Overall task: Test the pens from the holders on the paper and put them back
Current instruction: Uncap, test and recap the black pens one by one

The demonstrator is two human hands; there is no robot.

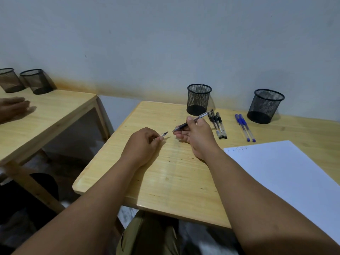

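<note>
My right hand (197, 134) grips a black pen (201, 115) with its bare tip pointing left. My left hand (145, 142) pinches the pen's clear cap (164, 134), a short gap from the tip. Three black pens (219, 126) lie side by side on the wooden table (165, 181) just right of my right hand, and two blue pens (244, 127) lie further right. Two black mesh holders stand at the back, one (198, 99) behind the black pens and one (265, 105) behind the blue pens; both look empty. A white sheet of paper (287, 177) with small scribbles at its top left lies on the right.
A second wooden table (46, 115) stands to the left with two more mesh holders (36, 80) at its back. Another person's hand (12, 107) rests on it. A gap separates the two tables. A wall runs behind both.
</note>
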